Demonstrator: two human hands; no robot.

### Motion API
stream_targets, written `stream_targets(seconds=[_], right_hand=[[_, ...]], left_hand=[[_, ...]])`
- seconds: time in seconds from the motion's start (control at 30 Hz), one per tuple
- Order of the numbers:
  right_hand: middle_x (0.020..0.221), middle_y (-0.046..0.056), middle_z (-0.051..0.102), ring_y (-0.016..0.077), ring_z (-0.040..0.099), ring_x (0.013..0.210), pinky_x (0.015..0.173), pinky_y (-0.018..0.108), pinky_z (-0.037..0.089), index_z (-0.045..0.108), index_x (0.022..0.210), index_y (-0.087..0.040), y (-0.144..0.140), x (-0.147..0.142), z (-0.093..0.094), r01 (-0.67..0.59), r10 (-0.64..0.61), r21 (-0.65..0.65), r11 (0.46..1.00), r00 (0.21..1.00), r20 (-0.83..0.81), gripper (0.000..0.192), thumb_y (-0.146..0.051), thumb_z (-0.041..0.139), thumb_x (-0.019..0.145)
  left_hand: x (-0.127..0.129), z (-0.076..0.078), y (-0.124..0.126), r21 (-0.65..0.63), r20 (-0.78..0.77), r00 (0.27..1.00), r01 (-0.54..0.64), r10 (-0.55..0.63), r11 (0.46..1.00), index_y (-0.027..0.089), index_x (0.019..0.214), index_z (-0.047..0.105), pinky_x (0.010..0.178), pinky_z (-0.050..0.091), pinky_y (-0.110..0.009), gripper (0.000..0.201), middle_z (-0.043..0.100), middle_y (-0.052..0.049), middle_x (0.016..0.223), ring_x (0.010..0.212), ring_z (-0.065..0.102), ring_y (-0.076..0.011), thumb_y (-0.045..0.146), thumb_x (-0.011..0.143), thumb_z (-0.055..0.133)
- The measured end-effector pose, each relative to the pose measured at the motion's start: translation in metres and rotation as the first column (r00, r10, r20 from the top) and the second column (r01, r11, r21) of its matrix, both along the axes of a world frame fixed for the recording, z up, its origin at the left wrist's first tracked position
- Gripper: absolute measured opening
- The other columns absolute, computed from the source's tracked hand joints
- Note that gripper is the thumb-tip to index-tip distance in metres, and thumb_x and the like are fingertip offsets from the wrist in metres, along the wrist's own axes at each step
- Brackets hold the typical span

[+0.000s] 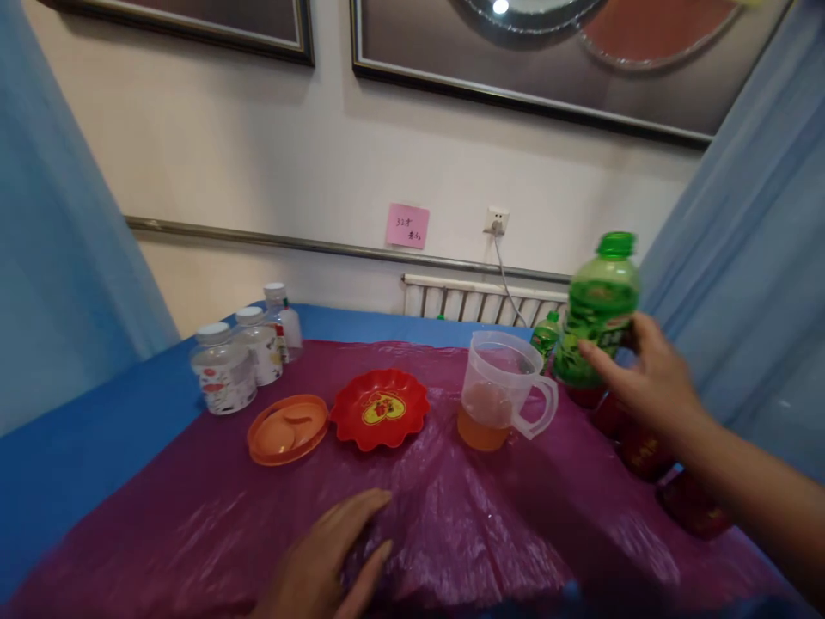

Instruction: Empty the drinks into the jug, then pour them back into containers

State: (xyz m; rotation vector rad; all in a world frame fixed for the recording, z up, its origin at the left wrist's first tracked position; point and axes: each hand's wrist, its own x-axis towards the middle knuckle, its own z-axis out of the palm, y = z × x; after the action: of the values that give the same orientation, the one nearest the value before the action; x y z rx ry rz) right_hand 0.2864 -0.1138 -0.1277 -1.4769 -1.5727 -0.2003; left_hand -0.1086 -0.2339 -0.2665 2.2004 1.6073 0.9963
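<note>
In my right hand is a green-labelled drink bottle with a green cap, raised above the right side of the table and slightly tilted. Left of it stands a clear plastic measuring jug with an amber liquid in its lower part, its handle turned to the right. My left hand is low over the front of the table, holding nothing, with thumb and fingers apart. Ahead of it are a red scalloped plate and an orange round lid or dish.
Three clear jars with white lids line the left side. Several dark red cans or jars stand along the right, partly behind my forearm. Another green bottle stands behind the jug. Wrinkled purple plastic sheeting covers the blue tabletop.
</note>
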Motion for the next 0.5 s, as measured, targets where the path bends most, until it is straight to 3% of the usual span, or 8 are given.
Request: stream_targets(seconds=[0.07, 0.13, 0.2, 0.27, 0.33, 0.43, 0.5], right_hand=[[0.110, 0.009, 0.071, 0.0312, 0.069, 0.098, 0.086, 0.047, 0.057, 0.057, 0.122, -0.026, -0.028, -0.027, -0.020, -0.285, 0.266, -0.052, 0.957, 0.937, -0.224, 0.046, -0.054, 0.067, 0.086], [0.125, 0.009, 0.068, 0.0294, 0.066, 0.114, 0.096, 0.045, 0.056, 0.052, 0.133, -0.026, -0.054, -0.061, -0.045, -0.594, 0.514, -0.132, 0.793, 0.771, -0.376, 0.049, -0.045, 0.067, 0.090], [0.138, 0.010, 0.063, 0.0287, 0.060, 0.128, 0.105, 0.045, 0.051, 0.047, 0.142, -0.026, -0.072, -0.099, -0.070, -0.753, 0.623, -0.173, 0.635, 0.631, -0.462, 0.058, -0.038, 0.068, 0.090], [0.144, 0.010, 0.059, 0.0288, 0.056, 0.133, 0.112, 0.047, 0.045, 0.046, 0.146, -0.026, -0.083, -0.132, -0.089, -0.839, 0.674, -0.215, 0.499, 0.532, -0.513, 0.065, -0.031, 0.071, 0.086], [0.146, 0.009, 0.058, 0.0294, 0.055, 0.134, 0.114, 0.049, 0.043, 0.047, 0.146, -0.028, -0.086, -0.159, -0.101, -0.878, 0.683, -0.216, 0.427, 0.470, -0.559, 0.069, -0.027, 0.073, 0.083], [0.150, 0.008, 0.055, 0.0302, 0.052, 0.137, 0.116, 0.053, 0.040, 0.044, 0.150, -0.031, -0.087, -0.181, -0.114, -0.914, 0.666, -0.204, 0.350, 0.396, -0.632, 0.073, -0.030, 0.073, 0.084], [0.151, 0.009, 0.054, 0.0307, 0.052, 0.138, 0.116, 0.056, 0.038, 0.041, 0.153, -0.032, -0.087, -0.184, -0.125, -0.914, 0.621, -0.228, 0.336, 0.397, -0.676, 0.074, -0.035, 0.072, 0.086]], left_hand=[[0.011, 0.017, -0.002, -0.083, 0.148, 0.989, 0.003, 0.009, 0.997, 0.036, 0.132, 0.065, 0.097, 0.060, -0.041, 0.042, 0.074, -0.005, 0.129, 0.112, 0.073, -0.0272, 0.044, 0.090, 0.064], [0.022, 0.033, -0.002, -0.160, 0.329, 0.944, 0.054, 0.002, 0.986, 0.035, 0.139, 0.059, 0.098, 0.060, -0.040, 0.051, 0.071, -0.007, 0.132, 0.115, 0.071, -0.0269, 0.045, 0.089, 0.067], [0.033, 0.046, -0.001, -0.189, 0.503, 0.863, 0.156, -0.041, 0.970, 0.032, 0.145, 0.052, 0.101, 0.058, -0.040, 0.066, 0.065, -0.009, 0.141, 0.123, 0.066, -0.0286, 0.045, 0.084, 0.073], [0.040, 0.053, -0.001, -0.203, 0.605, 0.793, 0.243, -0.074, 0.948, 0.027, 0.147, 0.049, 0.106, 0.054, -0.042, 0.074, 0.061, -0.011, 0.146, 0.129, 0.062, -0.0302, 0.044, 0.081, 0.077], [0.042, 0.056, -0.003, -0.233, 0.615, 0.786, 0.255, -0.061, 0.938, 0.023, 0.143, 0.053, 0.109, 0.052, -0.043, 0.069, 0.062, -0.012, 0.144, 0.129, 0.062, -0.0301, 0.041, 0.081, 0.077], [0.028, 0.059, -0.004, -0.269, 0.552, 0.833, 0.142, 0.031, 0.953, 0.019, 0.131, 0.061, 0.105, 0.054, -0.043, 0.060, 0.070, -0.012, 0.133, 0.119, 0.068, -0.0301, 0.040, 0.077, 0.077], [0.002, 0.062, 0.000, -0.249, 0.510, 0.845, -0.031, 0.159, 0.968, 0.016, 0.124, 0.062, 0.098, 0.058, -0.044, 0.061, 0.074, -0.014, 0.124, 0.111, 0.071, -0.0311, 0.045, 0.073, 0.079]])
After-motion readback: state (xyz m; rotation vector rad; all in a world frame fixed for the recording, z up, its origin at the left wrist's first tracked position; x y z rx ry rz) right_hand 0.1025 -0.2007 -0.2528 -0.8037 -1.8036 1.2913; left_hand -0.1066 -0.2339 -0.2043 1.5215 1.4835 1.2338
